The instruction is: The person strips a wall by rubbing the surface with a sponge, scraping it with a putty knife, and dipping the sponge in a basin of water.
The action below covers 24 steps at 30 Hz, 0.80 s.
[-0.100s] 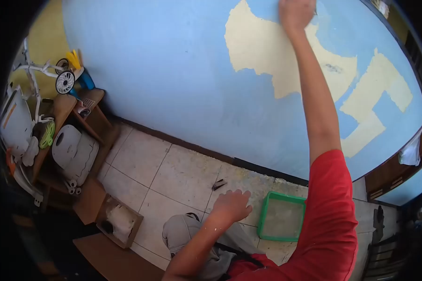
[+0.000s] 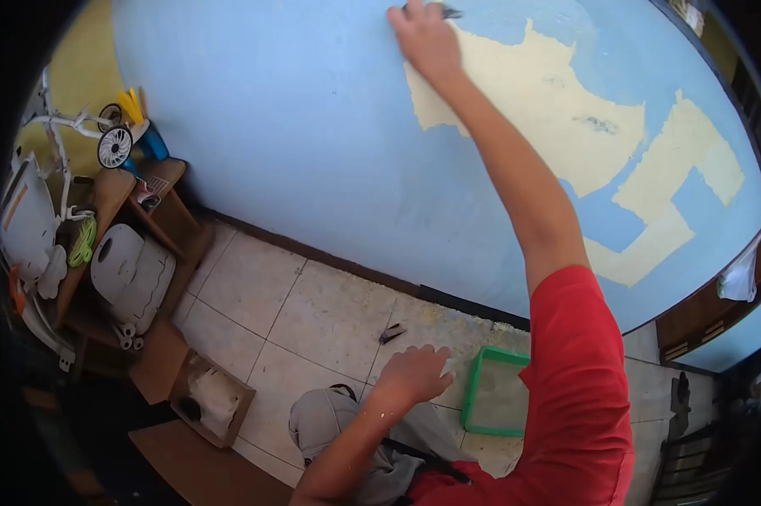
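My right hand [image 2: 429, 40] is raised at the top of the view against the blue wall [image 2: 313, 152], fingers closed on a dark scraper [image 2: 453, 13] of which only a small part shows. It lies at the upper left edge of a cream patch [image 2: 558, 101] where the blue paint is off. My left hand [image 2: 414, 374] hangs over my bent knee, fingers curled; a small pale bit shows at its fingertips, too small to name.
Below the wall, a green tray [image 2: 472, 396] and a small dark clip-like object [image 2: 391, 334] lie on the tiled floor [image 2: 313, 337] among crumbs. An open cardboard box [image 2: 244, 405] and a wooden shelf [image 2: 115, 198] stand left. A cabinet [image 2: 718, 325] is at right.
My right hand has moved left across the wall, from over the cream patch to its upper left edge. The left hand has barely moved.
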{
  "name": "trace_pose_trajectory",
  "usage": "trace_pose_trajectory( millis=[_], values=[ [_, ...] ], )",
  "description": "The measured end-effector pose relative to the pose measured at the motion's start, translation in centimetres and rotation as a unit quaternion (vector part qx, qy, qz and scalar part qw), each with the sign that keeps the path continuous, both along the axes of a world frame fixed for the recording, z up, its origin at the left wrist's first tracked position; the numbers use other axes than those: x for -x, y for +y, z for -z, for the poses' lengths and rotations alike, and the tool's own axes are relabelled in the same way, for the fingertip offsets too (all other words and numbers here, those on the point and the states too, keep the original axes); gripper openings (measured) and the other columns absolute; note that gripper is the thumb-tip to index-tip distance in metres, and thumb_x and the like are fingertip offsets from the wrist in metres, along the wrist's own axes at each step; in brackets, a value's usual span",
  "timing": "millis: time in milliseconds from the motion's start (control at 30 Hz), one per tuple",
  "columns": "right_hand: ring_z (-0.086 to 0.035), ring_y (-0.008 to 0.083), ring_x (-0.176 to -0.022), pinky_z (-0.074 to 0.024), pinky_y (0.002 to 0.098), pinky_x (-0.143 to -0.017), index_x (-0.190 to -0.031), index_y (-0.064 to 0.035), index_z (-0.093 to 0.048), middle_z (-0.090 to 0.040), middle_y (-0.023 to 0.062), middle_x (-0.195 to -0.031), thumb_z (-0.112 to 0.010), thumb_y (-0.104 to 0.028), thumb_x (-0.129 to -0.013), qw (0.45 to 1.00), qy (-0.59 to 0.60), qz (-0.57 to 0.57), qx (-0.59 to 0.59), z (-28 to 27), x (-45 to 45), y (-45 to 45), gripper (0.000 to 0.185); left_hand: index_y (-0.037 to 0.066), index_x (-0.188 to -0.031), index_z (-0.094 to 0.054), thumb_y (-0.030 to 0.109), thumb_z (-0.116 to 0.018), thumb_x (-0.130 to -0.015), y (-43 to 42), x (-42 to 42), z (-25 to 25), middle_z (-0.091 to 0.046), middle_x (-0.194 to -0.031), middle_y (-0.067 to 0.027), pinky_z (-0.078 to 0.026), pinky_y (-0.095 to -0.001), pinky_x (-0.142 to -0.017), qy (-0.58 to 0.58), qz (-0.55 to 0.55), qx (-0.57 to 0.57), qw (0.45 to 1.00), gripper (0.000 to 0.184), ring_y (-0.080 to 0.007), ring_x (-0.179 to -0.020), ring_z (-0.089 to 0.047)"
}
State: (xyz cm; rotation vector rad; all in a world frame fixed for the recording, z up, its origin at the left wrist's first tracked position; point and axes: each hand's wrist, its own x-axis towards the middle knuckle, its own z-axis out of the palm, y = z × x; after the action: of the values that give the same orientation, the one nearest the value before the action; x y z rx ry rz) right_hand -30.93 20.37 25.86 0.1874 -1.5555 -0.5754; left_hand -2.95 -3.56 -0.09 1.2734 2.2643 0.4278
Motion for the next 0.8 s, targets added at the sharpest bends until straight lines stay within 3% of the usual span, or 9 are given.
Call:
trace_pose_trajectory(
  millis=[67,133,333,400,467,500,533,633,800],
  values=[
    [-0.055,0.0257,-0.084,-0.0507,0.0299,-0.052,-0.088,-0.0151,-0.053,-0.048,0.0040,-0.087,-0.061,-0.004,-0.074,0.993,-0.067,0.015,-0.097,8.2,0.0,0.5,0.019,0.009,-0.118,-0.057,0.037,-0.056,-0.089,1.4,-1.0,1.0,-0.064,-0.107,-0.0164,-0.050,-0.0467,-0.086,0.014,-0.001,-0.063,0.998,0.040,-0.0370,-0.102,-0.061],
    [-0.056,0.0248,-0.084,-0.0493,0.0289,-0.049,-0.086,-0.0162,-0.053,-0.046,0.0036,-0.088,-0.060,-0.002,-0.076,0.990,-0.123,0.019,-0.060,11.7,-3.8,2.6,0.019,0.009,-0.118,-0.057,0.037,-0.056,-0.089,2.1,-2.0,0.2,-0.064,-0.107,-0.0166,-0.050,-0.0469,-0.086,0.029,-0.015,-0.059,0.998,0.040,-0.0372,-0.102,-0.061],
    [-0.056,0.0273,-0.081,-0.0499,0.0371,-0.050,-0.086,-0.0123,-0.057,-0.051,0.0067,-0.087,-0.061,-0.010,-0.077,0.998,0.005,0.029,0.062,-2.6,-5.2,5.4,0.011,0.009,-0.120,-0.056,0.038,-0.056,-0.090,1.6,-2.2,0.3,-0.064,-0.107,-0.0166,-0.050,-0.0477,-0.086,0.002,-0.003,-0.058,0.998,0.041,-0.0362,-0.102,-0.061],
    [-0.054,0.0355,-0.086,-0.0488,0.0451,-0.073,-0.086,-0.0029,-0.053,-0.050,0.0174,-0.091,-0.057,-0.008,-0.083,0.996,0.046,-0.003,0.071,-5.4,-4.5,0.4,0.007,0.009,-0.120,-0.056,0.037,-0.056,-0.090,0.8,-2.1,0.3,-0.064,-0.107,-0.0164,-0.051,-0.0478,-0.086,-0.007,-0.001,-0.049,0.999,0.041,-0.0356,-0.103,-0.061],
    [-0.056,0.0268,-0.083,-0.0504,0.0332,-0.050,-0.088,-0.0144,-0.055,-0.050,0.0066,-0.091,-0.059,-0.010,-0.077,0.978,-0.160,0.071,0.116,-1.2,0.3,2.0,0.013,0.009,-0.120,-0.056,0.037,-0.056,-0.090,0.5,-1.9,0.5,-0.064,-0.107,-0.0160,-0.051,-0.0479,-0.084,0.020,-0.023,-0.062,0.998,0.041,-0.0349,-0.102,-0.061],
    [-0.058,0.0270,-0.087,-0.0486,0.0306,-0.049,-0.088,-0.0154,-0.053,-0.048,0.0057,-0.090,-0.057,-0.007,-0.079,0.995,-0.064,-0.024,-0.070,3.3,0.2,1.9,0.013,0.009,-0.120,-0.056,0.037,-0.056,-0.090,0.6,-1.8,0.3,-0.064,-0.107,-0.0160,-0.051,-0.0479,-0.084,0.017,-0.014,-0.064,0.998,0.041,-0.0349,-0.102,-0.061],
    [-0.058,0.0260,-0.094,-0.0465,0.0282,-0.049,-0.086,-0.0168,-0.050,-0.046,0.0046,-0.087,-0.057,-0.004,-0.079,0.983,-0.136,-0.024,-0.123,8.6,-1.0,1.9,0.016,0.009,-0.120,-0.056,0.037,-0.056,-0.090,0.7,-1.7,0.0,-0.064,-0.107,-0.0159,-0.051,-0.0477,-0.083,0.027,-0.022,-0.057,0.998,0.041,-0.0351,-0.102,-0.061],
    [-0.057,0.0228,-0.093,-0.0462,0.0261,-0.050,-0.082,-0.0181,-0.047,-0.043,0.0026,-0.085,-0.062,-0.005,-0.077,0.966,-0.227,0.046,-0.115,20.7,-7.7,5.5,0.021,0.009,-0.121,-0.056,0.038,-0.056,-0.090,1.8,-2.4,-0.1,-0.064,-0.107,-0.0159,-0.051,-0.0474,-0.083,0.036,-0.012,-0.042,0.998,0.042,-0.0356,-0.101,-0.061],
    [-0.053,0.0254,-0.073,-0.0471,0.0355,-0.047,-0.079,-0.0114,-0.054,-0.045,0.0076,-0.078,-0.066,-0.010,-0.078,0.992,-0.111,0.063,0.005,10.9,-12.8,11.2,0.012,0.009,-0.121,-0.056,0.037,-0.056,-0.090,3.4,-4.1,-0.3,-0.063,-0.106,-0.0167,-0.051,-0.0470,-0.084,0.009,0.058,-0.069,0.996,0.042,-0.0366,-0.101,-0.061]
  ],
)
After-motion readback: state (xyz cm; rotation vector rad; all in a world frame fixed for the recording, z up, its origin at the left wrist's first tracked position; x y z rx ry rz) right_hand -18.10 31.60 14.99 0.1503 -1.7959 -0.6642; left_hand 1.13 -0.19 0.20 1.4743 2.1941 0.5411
